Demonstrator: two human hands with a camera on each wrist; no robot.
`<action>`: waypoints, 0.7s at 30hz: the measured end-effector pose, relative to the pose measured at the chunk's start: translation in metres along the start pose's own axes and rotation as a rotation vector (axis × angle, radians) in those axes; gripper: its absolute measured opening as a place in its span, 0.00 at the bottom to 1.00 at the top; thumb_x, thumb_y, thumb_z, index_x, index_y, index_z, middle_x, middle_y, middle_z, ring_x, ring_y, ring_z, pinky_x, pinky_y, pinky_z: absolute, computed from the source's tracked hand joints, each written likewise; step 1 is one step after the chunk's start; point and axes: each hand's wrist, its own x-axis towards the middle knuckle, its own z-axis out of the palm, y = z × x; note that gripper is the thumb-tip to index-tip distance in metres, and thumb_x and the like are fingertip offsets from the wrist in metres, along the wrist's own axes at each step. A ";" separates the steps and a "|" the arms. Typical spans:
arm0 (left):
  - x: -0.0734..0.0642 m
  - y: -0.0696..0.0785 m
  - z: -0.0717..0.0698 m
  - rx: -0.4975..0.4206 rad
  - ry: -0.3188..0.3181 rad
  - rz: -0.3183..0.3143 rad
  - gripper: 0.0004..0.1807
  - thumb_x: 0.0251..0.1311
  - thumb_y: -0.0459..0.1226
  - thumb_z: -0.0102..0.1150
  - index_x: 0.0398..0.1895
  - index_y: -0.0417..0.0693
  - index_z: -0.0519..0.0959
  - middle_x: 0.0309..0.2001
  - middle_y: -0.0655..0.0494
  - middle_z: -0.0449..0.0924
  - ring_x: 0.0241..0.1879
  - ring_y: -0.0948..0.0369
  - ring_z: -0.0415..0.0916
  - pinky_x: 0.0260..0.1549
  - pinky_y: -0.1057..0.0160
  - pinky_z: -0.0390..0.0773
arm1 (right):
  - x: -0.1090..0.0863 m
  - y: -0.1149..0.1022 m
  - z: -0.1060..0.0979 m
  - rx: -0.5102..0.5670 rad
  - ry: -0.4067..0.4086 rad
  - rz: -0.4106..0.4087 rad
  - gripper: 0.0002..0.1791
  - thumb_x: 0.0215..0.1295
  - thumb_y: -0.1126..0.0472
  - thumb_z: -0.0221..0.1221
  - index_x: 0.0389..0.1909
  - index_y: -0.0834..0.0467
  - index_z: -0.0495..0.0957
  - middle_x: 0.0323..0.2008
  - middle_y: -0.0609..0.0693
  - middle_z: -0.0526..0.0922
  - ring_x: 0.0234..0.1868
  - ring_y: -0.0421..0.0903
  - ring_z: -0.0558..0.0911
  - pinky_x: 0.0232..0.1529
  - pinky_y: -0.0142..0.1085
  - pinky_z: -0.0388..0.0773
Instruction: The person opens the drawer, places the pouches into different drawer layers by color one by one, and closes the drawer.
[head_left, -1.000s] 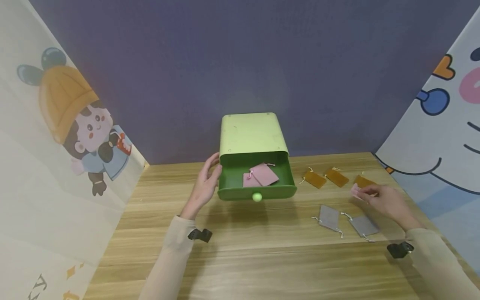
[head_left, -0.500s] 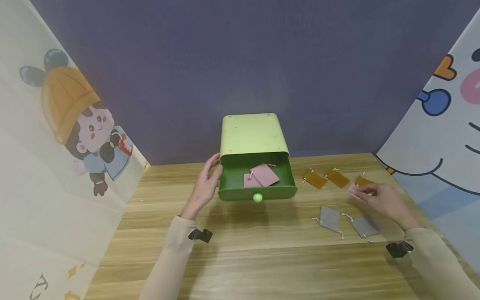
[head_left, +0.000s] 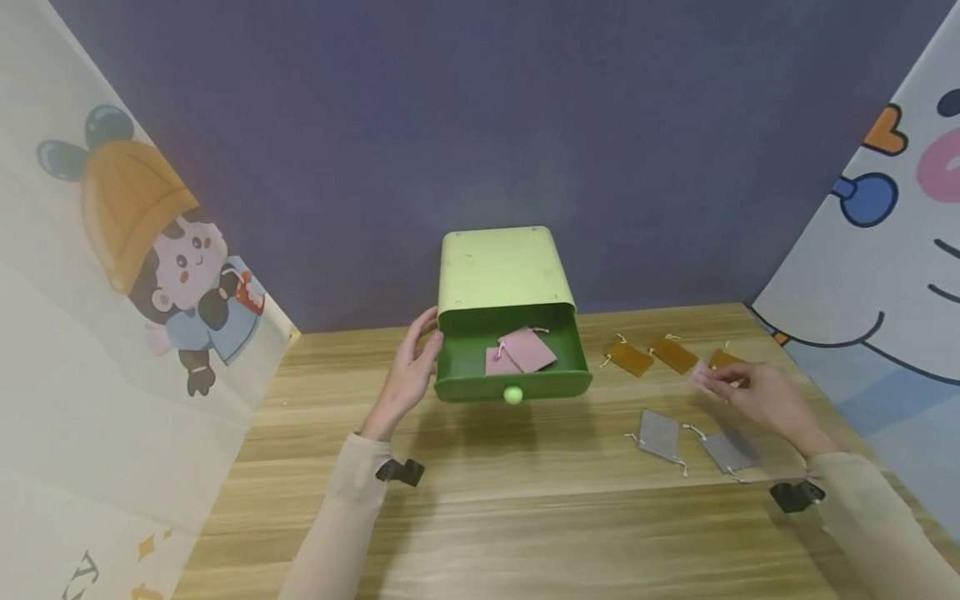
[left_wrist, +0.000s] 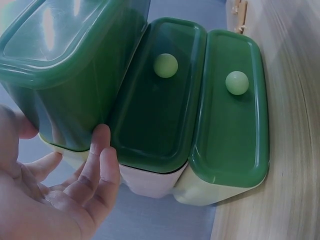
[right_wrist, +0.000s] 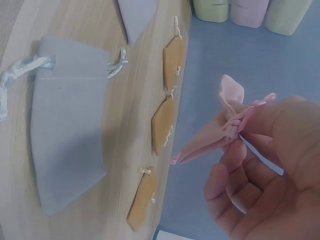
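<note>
A pink drawstring pouch (head_left: 700, 377) is pinched by my right hand (head_left: 765, 402) above the right side of the table; the right wrist view shows this pouch (right_wrist: 207, 136) folded between thumb and fingers. My left hand (head_left: 405, 373) touches the left side of a pulled-out green drawer (head_left: 551, 386) with loosely bent fingers. That is the top drawer of a small cabinet (head_left: 506, 267) with a pale yellow-green top. Two pink pouches (head_left: 531, 350) lie overlapping inside it. In the left wrist view, the middle drawer (left_wrist: 155, 110) and bottom drawer (left_wrist: 232, 130) are pushed in.
Three orange-brown pouches, one of them (head_left: 630, 358) nearest the cabinet, lie in a row on the wooden table (head_left: 487, 517). In front of them are two grey pouches, a left one (head_left: 659, 435) and a right one (head_left: 729, 452). A dark blue panel (head_left: 360, 167) stands behind.
My right hand has moved slightly left and up with the pink pouch, away from the rightmost orange-brown pouch. The left hand and the drawer have stayed in place.
</note>
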 end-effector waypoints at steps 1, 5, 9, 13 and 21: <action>0.000 0.000 0.000 -0.001 0.000 -0.001 0.31 0.85 0.46 0.44 0.86 0.53 0.56 0.80 0.40 0.61 0.66 0.37 0.77 0.49 0.59 0.82 | 0.000 -0.001 0.000 0.004 -0.001 -0.001 0.30 0.75 0.44 0.66 0.51 0.72 0.86 0.45 0.71 0.89 0.35 0.54 0.87 0.32 0.43 0.81; 0.000 0.000 0.000 -0.004 0.002 -0.004 0.31 0.85 0.46 0.45 0.86 0.55 0.57 0.80 0.41 0.62 0.66 0.38 0.77 0.48 0.59 0.82 | -0.001 -0.004 -0.001 0.008 -0.004 0.005 0.30 0.75 0.44 0.65 0.51 0.72 0.86 0.44 0.70 0.89 0.35 0.53 0.87 0.32 0.41 0.80; 0.000 0.000 0.000 -0.001 0.008 -0.005 0.31 0.85 0.47 0.45 0.86 0.57 0.57 0.80 0.42 0.62 0.66 0.38 0.77 0.48 0.58 0.81 | -0.003 -0.008 0.000 0.007 0.009 0.003 0.29 0.74 0.45 0.67 0.50 0.71 0.87 0.42 0.68 0.90 0.33 0.50 0.86 0.30 0.38 0.79; 0.000 -0.001 0.000 -0.002 0.010 -0.008 0.31 0.85 0.47 0.45 0.86 0.55 0.57 0.80 0.42 0.62 0.65 0.38 0.77 0.48 0.59 0.81 | -0.005 -0.011 0.001 0.000 0.036 -0.019 0.27 0.73 0.46 0.68 0.47 0.70 0.88 0.40 0.67 0.91 0.31 0.48 0.86 0.29 0.38 0.79; -0.001 0.000 0.001 0.004 0.013 -0.011 0.31 0.85 0.47 0.45 0.86 0.55 0.57 0.80 0.41 0.62 0.65 0.38 0.77 0.48 0.59 0.82 | -0.007 -0.017 -0.001 0.001 0.038 -0.026 0.28 0.74 0.45 0.67 0.48 0.70 0.88 0.37 0.64 0.91 0.30 0.44 0.83 0.28 0.35 0.76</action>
